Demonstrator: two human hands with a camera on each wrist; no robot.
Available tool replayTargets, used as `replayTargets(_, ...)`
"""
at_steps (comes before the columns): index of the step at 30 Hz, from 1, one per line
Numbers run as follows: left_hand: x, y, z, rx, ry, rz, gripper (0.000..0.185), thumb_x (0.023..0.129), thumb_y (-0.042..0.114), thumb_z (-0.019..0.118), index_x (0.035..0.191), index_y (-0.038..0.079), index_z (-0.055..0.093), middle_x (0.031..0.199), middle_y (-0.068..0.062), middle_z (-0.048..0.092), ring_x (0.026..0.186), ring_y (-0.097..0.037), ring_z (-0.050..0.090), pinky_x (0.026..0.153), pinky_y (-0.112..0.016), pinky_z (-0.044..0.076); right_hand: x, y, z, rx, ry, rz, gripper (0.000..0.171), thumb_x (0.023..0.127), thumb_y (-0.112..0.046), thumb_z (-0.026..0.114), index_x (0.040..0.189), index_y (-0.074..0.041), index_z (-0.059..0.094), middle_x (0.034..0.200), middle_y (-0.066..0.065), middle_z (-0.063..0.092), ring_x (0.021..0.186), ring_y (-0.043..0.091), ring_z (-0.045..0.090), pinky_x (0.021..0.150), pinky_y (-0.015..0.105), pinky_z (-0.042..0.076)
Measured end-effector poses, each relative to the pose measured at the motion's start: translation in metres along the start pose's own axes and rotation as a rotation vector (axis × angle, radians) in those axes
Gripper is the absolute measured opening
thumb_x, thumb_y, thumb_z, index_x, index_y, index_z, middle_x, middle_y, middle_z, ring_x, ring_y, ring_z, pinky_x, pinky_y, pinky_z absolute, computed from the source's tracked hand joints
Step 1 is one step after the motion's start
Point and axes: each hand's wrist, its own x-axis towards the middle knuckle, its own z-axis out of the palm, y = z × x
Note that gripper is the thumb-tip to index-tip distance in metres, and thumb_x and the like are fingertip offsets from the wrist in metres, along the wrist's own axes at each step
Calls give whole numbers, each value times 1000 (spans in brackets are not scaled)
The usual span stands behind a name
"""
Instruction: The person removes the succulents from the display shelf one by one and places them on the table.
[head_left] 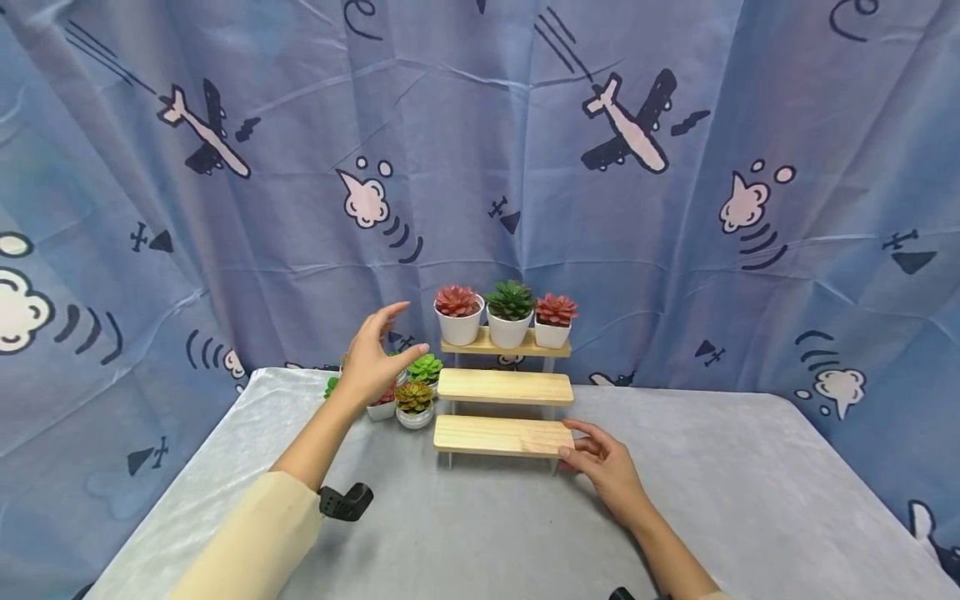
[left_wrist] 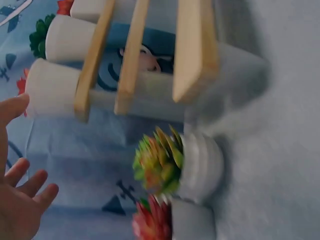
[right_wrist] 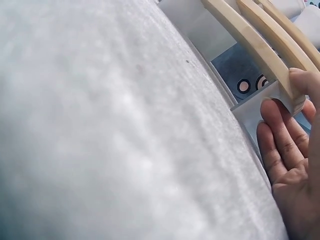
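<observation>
A three-step wooden stand is on the grey table. Its top step carries a red succulent, a green one and another red one, all in white pots. Left of the stand are a green succulent, a yellow-orange one and a red one. My left hand hovers above this cluster with fingers spread, holding nothing. My right hand touches the right end of the lowest step, with its fingers nearly straight.
A grey cloth covers the table, whose edges fall away at left and right. A blue curtain with aeroplane prints hangs close behind the stand. More small pots are partly hidden behind my left hand.
</observation>
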Motion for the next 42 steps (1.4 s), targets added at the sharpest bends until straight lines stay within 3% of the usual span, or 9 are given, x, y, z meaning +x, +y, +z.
replayTargets(9,25,17,26,-182,-63,8,74,89,25,78,154,22,43,164,-13,30,149,-41,35,122,-56,33,-1,2,-3,20,-13,-9,55,93,-12,73,142,1,52,103,17,74,84,7,73,77,26,62)
replayTargets(20,38,18,51,-298,-33,56,69,90,19,78,152,15,47,165,-20,27,151,-42,31,121,-57,34,0,1,-1,34,-18,0,56,92,-13,74,142,0,53,103,19,73,86,10,74,78,27,63)
replayTargets(24,40,20,59,-314,-14,73,67,90,16,78,150,11,49,161,-19,36,147,-37,40,117,-54,41,0,2,-1,35,-15,-5,55,92,-12,74,141,0,54,103,19,73,85,9,74,78,27,63)
replayTargets(29,41,24,67,-332,28,64,65,88,13,79,147,11,53,147,-14,55,129,-33,60,107,-48,52,-1,2,-2,36,-17,-9,55,92,-12,74,141,1,54,103,20,73,85,9,74,78,27,63)
replayTargets(42,43,26,70,-303,59,25,58,86,11,80,140,15,59,143,-12,59,126,-29,63,105,-43,54,0,1,-2,33,-21,-8,56,92,-12,74,142,1,53,103,19,73,85,10,74,78,26,62)
